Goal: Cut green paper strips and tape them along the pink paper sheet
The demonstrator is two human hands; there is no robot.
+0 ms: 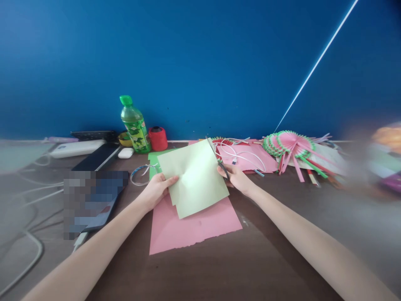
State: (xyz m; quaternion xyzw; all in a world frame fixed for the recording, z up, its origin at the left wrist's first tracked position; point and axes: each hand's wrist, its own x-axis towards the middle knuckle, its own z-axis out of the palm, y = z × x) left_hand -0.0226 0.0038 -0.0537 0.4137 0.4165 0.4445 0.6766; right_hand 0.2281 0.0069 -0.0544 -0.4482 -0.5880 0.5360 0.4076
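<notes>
Pale-green paper [197, 179], left hand [158, 190] pinching it, right hand [238, 180] gripping scissors [223, 169] (tips away, long axis slanting left)

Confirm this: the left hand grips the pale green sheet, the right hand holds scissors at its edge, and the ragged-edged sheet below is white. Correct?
Not quite: the head view shows the ragged-edged sheet is pink, not white. The rest stands: left hand on the pale green sheet, right hand holding scissors.
</notes>
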